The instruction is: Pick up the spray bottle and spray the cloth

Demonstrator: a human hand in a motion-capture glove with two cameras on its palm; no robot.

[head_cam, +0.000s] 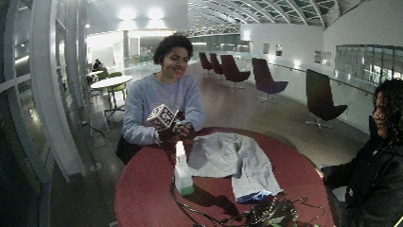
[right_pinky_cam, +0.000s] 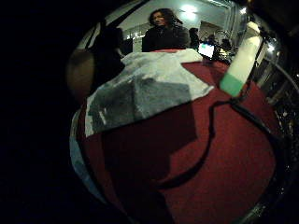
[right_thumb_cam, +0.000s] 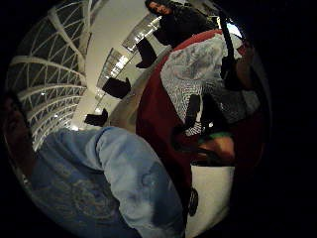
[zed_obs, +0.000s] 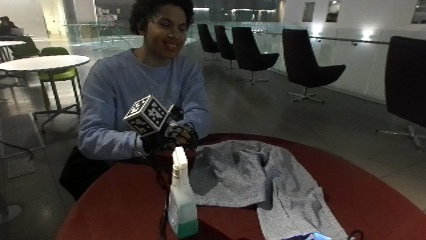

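A white spray bottle [zed_obs: 181,200] with a green base stands upright on the round red table [zed_obs: 120,210], near the side away from the person. The bottle [right_pinky_cam: 243,60] also shows in the little finger side palm view, beyond a grey cloth [right_pinky_cam: 145,88]. That cloth [zed_obs: 259,175] lies spread and crumpled across the table's middle, just right of the bottle. My gloved right hand [zed_obs: 170,137] hovers at the table's far edge, in front of the person's chest and beside the bare hand. Its fingers hang loosely curled with nothing in them. The bottle stands about a hand's length in front of it.
A black cable [zed_obs: 163,200] runs over the table past the bottle toward a heap of cables [head_cam: 258,213] at the near edge. Something blue [zed_obs: 309,236] peeks from the cloth's near end. Black chairs [zed_obs: 303,65] stand well behind the table.
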